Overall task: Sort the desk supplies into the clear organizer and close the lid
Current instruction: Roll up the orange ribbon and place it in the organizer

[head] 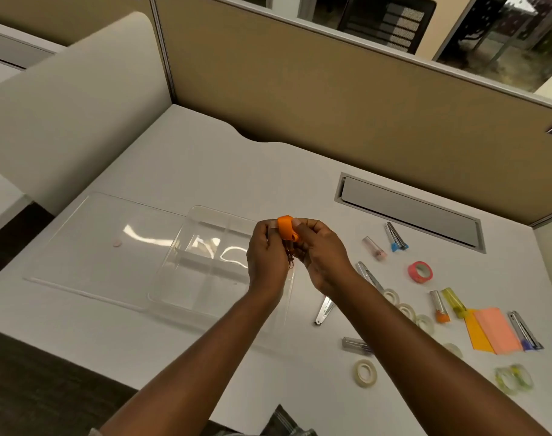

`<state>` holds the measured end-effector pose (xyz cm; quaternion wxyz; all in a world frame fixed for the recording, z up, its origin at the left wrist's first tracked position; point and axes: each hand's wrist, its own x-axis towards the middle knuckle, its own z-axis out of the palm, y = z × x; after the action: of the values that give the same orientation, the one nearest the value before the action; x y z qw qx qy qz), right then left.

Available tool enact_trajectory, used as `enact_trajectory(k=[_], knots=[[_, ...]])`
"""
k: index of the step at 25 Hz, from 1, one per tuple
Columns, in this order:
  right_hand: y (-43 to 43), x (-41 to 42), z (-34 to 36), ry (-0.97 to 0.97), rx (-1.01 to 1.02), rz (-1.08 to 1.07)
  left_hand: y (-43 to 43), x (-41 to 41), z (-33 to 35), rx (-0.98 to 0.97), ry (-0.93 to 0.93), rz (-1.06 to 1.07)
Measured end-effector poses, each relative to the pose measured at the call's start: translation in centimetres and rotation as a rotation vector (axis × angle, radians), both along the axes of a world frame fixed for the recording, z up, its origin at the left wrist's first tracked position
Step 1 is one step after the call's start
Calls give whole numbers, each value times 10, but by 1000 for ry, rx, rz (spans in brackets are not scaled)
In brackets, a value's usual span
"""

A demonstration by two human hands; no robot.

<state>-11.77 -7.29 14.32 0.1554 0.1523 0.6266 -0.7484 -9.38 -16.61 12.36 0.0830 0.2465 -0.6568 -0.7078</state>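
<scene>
Fingers [300,224] of the right hand [323,256] are curled, tips pinching the top of a folded orange strap [285,228]. Left hand [267,259] fingers are also curled, closed on the strap from its left side. Both hands grip it, backs of the hands toward the camera. Small dark clasp [290,263] hangs below the strap, between the two hands. Strap is held in the air over the right part of the clear organizer [177,294], not touching it.

Organizer sits on the white desk [205,165], left of centre, divided into compartments. Glare on the plastic; cannot tell what, if anything, lies inside. Lid [89,247] lies flat and open on the left, against the organizer's left side, with a small pink round spot [117,243] on it.

Loose on the desk, right of the hands:
- far: pink tube [374,247], blue-tipped clip [395,237]
- just nearer: pink tape roll [420,272]
- middle: orange-tipped clip [438,306] beside a yellow tube [454,302]; orange and pink sticky notes [494,330] overlapping, just right of them
- near: clear tape roll [365,372], yellow-green tape rolls [513,379]
- bare metal clip [324,310] just right of the organizer, partly under the right forearm

Grey slot cover [410,212] is set into the desk at far right; tan partition [331,99] stands behind
</scene>
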Motion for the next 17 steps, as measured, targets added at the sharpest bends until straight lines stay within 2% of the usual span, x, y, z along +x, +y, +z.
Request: enact_trajectory(k=[3, 8, 13, 17], knots=[[-13, -8, -18, -61, 118, -94, 4, -7, -15, 64, -69, 2], [-16, -28, -54, -138, 352, -113, -7, -33, -49, -123, -206, -44], [-11, -41, -76, 74, 716, 54, -23, -60, -75, -308, -213, -175], [-2, -45, -90, 192, 950, 283, -30, -59, -94, -566, -138, -332]])
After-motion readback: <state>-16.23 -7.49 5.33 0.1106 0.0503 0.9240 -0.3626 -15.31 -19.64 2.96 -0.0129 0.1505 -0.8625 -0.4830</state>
